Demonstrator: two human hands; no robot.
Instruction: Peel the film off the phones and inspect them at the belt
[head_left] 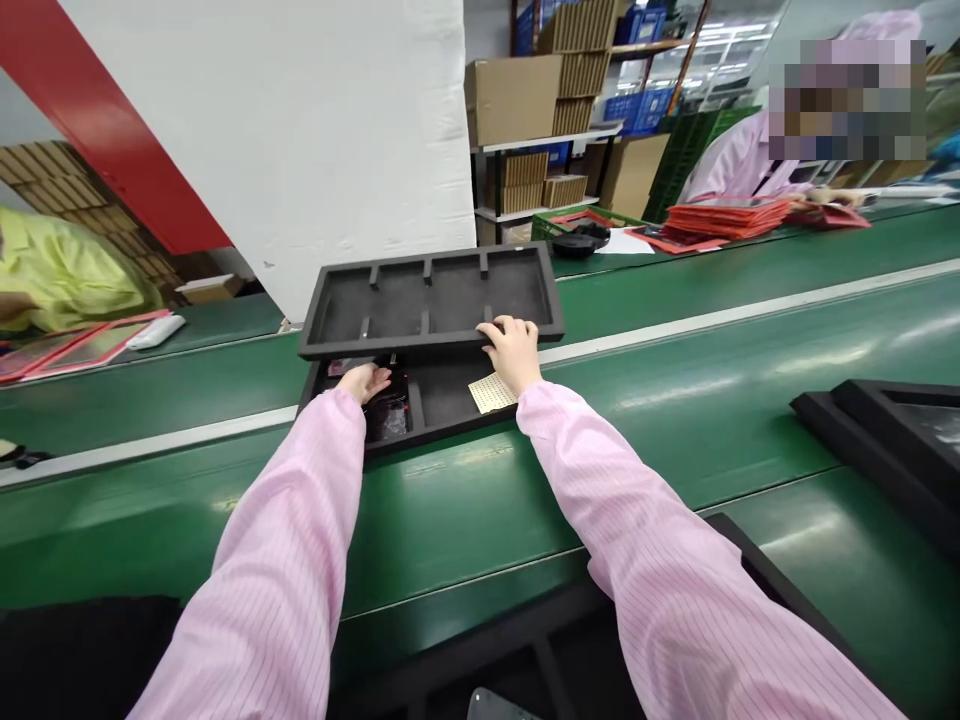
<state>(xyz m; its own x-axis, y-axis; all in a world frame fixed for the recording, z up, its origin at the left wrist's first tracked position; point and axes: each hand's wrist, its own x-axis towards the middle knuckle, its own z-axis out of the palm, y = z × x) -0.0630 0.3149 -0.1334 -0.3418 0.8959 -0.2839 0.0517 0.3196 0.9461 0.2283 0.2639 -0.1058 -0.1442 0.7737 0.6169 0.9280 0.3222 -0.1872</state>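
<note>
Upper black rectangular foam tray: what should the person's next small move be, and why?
Probably close the left hand around the dark glossy flat pieces: its fingers are open over them in the lower black foam tray, while the right hand grips the upper tray's near edge. Whether the left fingers touch the pieces is unclear.

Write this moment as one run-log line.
right hand: gripping upper tray rim | left hand: over lower tray | pale sheet: in lower tray
</note>
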